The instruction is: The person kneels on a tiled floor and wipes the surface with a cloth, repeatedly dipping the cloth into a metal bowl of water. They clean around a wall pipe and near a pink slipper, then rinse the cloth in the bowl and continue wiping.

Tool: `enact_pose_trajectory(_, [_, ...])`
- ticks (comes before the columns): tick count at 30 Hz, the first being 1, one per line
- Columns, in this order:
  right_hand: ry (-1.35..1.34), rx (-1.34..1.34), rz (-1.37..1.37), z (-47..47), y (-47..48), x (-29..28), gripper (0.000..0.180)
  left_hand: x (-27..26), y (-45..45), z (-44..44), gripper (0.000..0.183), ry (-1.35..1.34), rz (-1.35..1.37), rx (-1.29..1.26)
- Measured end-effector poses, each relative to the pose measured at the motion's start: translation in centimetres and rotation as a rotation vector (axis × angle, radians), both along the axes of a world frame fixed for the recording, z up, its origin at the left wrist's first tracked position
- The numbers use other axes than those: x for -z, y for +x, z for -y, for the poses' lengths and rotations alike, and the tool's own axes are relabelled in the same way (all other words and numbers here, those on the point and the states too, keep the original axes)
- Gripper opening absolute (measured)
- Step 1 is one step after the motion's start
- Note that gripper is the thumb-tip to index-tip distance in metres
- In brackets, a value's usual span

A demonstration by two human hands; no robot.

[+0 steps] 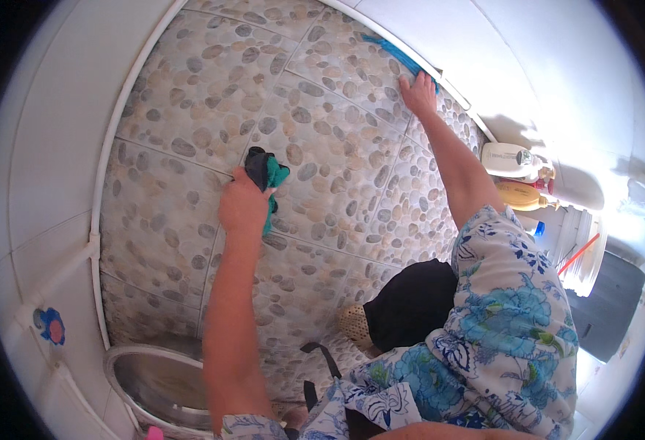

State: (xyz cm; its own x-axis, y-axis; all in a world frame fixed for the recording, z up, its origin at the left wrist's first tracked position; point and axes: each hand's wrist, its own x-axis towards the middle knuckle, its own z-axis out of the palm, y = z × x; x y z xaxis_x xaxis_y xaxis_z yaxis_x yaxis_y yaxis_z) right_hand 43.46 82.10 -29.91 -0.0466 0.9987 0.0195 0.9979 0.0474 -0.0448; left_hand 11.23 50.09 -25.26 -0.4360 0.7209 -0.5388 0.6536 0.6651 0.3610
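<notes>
My left hand (243, 203) is closed around a bunched black and green cloth (267, 173), low over the pebble-patterned floor tiles (328, 181). Part of the cloth hangs out below my fingers. At the far right, my right hand (420, 98) reaches to the foot of the wall, its fingers over the near end of a long blue cloth (391, 49). That cloth lies along a white pipe (377, 25) that runs where floor and wall meet. My right thumb stands apart; whether the fingers grip the cloth is hidden.
Pump bottles, one white (506, 159) and one yellow (520, 196), stand by the right wall. Beyond them are a white bucket (583, 247) and a dark grey bin (605, 308). A round metal basin (152, 379) sits at the lower left, near another white pipe (95, 192).
</notes>
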Motion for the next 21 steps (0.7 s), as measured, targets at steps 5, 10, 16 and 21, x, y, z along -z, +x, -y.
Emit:
enact_pose_trajectory(5, [0.048,0.007,0.001,5.5,3.9,0.8,0.07,0.4,-0.3,0.5,0.054,0.048,-0.058,0.002])
enact_pose_trajectory(10, [0.11,-0.046,0.037,15.1,8.7,0.8,0.062,-0.8,1.4,2.2,0.055,0.026,0.054,-0.006])
enact_pose_trajectory(16, [0.048,-0.159,-0.038,26.8,5.1,-1.3,0.04,-2.9,3.6,10.8,0.063,0.26,0.32,-0.057])
enact_pose_trajectory(21, [-0.183,-0.371,-0.209,32.2,1.6,-2.3,0.027,-13.1,-1.6,19.5,0.055,0.504,0.514,-0.122])
